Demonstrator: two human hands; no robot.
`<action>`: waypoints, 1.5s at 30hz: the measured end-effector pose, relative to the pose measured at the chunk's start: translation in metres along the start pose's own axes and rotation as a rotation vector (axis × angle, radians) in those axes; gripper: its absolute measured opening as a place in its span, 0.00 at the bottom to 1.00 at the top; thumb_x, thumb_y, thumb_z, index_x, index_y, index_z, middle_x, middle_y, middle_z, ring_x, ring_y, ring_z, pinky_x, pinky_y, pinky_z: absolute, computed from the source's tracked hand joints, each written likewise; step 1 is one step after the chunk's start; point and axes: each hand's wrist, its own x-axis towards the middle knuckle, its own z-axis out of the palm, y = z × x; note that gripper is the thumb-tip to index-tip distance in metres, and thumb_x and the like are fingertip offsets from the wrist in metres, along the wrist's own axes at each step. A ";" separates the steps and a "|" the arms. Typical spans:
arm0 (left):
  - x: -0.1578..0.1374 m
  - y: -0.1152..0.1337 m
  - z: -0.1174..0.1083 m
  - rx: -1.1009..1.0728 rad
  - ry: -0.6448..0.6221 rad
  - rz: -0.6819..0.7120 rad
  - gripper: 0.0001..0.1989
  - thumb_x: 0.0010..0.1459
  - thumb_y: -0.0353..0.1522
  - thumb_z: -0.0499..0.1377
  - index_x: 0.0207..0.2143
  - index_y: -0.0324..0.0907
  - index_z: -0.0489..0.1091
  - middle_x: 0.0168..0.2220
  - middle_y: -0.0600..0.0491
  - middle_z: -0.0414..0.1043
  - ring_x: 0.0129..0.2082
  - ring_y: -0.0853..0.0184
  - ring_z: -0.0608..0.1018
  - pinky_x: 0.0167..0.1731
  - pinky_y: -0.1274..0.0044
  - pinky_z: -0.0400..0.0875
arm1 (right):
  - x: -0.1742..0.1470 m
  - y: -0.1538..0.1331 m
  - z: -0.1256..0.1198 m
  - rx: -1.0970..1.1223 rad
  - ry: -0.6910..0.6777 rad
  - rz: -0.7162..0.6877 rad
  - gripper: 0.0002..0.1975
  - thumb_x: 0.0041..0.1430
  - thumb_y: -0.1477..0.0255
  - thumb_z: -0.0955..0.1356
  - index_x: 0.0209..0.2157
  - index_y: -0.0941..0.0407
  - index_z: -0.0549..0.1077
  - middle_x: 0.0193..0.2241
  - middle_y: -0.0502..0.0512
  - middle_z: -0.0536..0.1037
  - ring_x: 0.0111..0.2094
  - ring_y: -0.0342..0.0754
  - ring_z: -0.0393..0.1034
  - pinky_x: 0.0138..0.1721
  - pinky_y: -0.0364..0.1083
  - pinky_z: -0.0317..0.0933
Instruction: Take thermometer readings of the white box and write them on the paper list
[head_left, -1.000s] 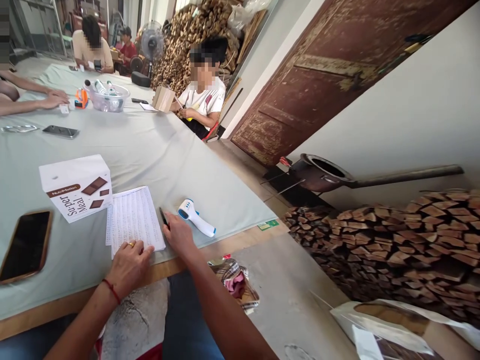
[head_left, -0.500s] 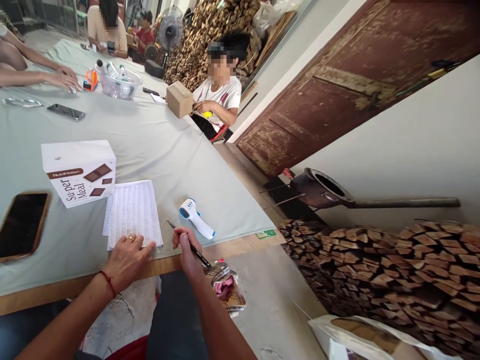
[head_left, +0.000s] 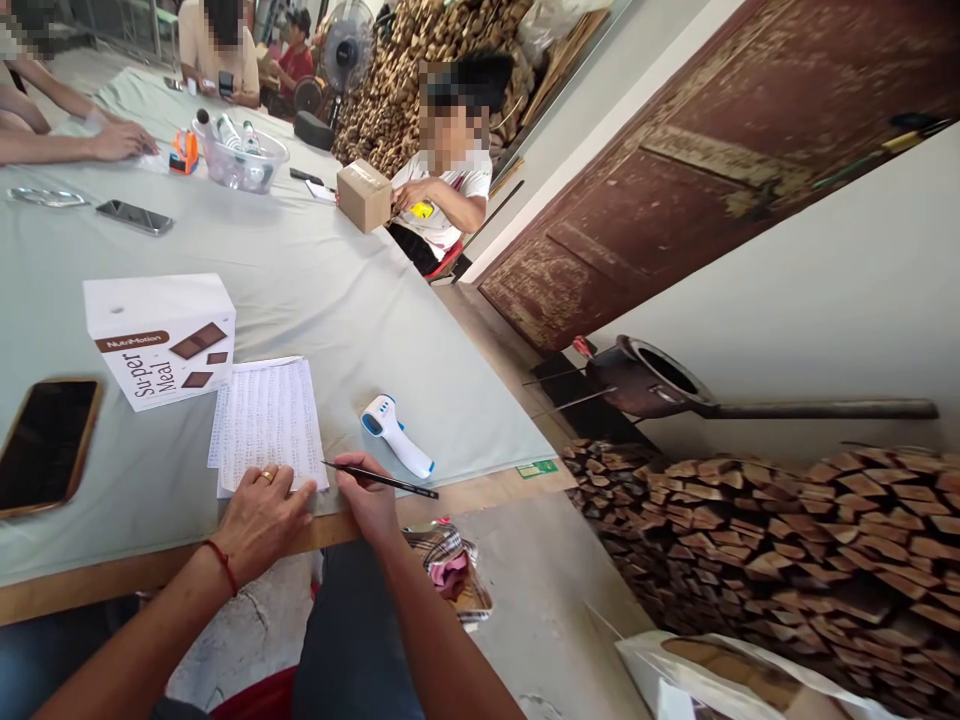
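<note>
Handwritten sheets of paper [head_left: 271, 425] lie stacked on the cloth at the table's near edge. My left hand [head_left: 268, 512] rests flat on the lower part of the top sheet, fingers spread, with a ring and a red wrist cord. In my right hand [head_left: 367, 500] is a dark pen [head_left: 401, 486], held between thumb and fingers. Its tip points left and sits by the right edge of the paper; whether it touches, I cannot tell. A white and blue infrared thermometer [head_left: 397, 436] lies just beyond my right hand.
A white box [head_left: 161, 340] stands behind the papers, with a phone [head_left: 49, 447] to its left. Farther off are another phone [head_left: 135, 216], a basket of bottles [head_left: 240, 160] and a cardboard box [head_left: 364, 196]. Several people sit round the table. Firewood [head_left: 787, 540] is stacked at right.
My right hand has turned the pen to lie nearly level, its tip now closer to the paper's edge. My left hand stays on the sheet. The view has shifted slightly.
</note>
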 end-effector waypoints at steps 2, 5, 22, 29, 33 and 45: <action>0.000 0.001 0.000 -0.002 0.005 0.007 0.11 0.64 0.34 0.57 0.49 0.45 0.68 0.39 0.48 0.68 0.40 0.58 0.71 0.38 0.68 0.60 | -0.001 0.003 0.004 0.010 0.054 -0.019 0.09 0.45 0.65 0.67 0.27 0.55 0.73 0.23 0.49 0.75 0.26 0.46 0.67 0.30 0.45 0.63; 0.001 0.002 -0.001 0.005 0.016 0.010 0.13 0.64 0.34 0.56 0.51 0.44 0.67 0.40 0.48 0.69 0.40 0.58 0.71 0.38 0.68 0.61 | -0.003 0.007 0.009 -0.003 0.067 -0.057 0.08 0.47 0.64 0.67 0.25 0.55 0.71 0.20 0.48 0.73 0.24 0.45 0.67 0.28 0.45 0.63; 0.002 0.008 -0.006 0.040 -0.073 -0.050 0.16 0.65 0.33 0.55 0.55 0.45 0.67 0.39 0.47 0.72 0.41 0.57 0.74 0.37 0.67 0.64 | -0.003 0.009 0.015 -0.106 -0.007 -0.161 0.05 0.47 0.68 0.65 0.23 0.54 0.68 0.18 0.47 0.69 0.22 0.43 0.63 0.24 0.43 0.62; 0.002 0.008 -0.004 0.019 -0.054 -0.049 0.15 0.65 0.33 0.55 0.53 0.44 0.68 0.38 0.47 0.71 0.40 0.56 0.74 0.36 0.67 0.64 | -0.003 0.011 0.015 -0.122 -0.038 -0.183 0.06 0.49 0.67 0.65 0.23 0.54 0.69 0.18 0.46 0.68 0.21 0.43 0.62 0.24 0.43 0.61; 0.002 0.007 -0.003 0.009 -0.053 -0.044 0.14 0.65 0.33 0.54 0.53 0.44 0.68 0.37 0.47 0.71 0.40 0.56 0.74 0.36 0.67 0.63 | -0.003 0.013 0.015 -0.144 -0.040 -0.196 0.06 0.50 0.68 0.65 0.24 0.54 0.68 0.19 0.46 0.69 0.21 0.43 0.62 0.24 0.43 0.61; 0.002 0.008 -0.004 0.001 -0.075 -0.049 0.14 0.66 0.33 0.53 0.52 0.44 0.68 0.38 0.46 0.71 0.40 0.56 0.74 0.37 0.67 0.64 | -0.004 0.018 0.015 -0.188 -0.036 -0.212 0.05 0.50 0.68 0.65 0.24 0.53 0.68 0.19 0.46 0.69 0.22 0.43 0.63 0.26 0.44 0.62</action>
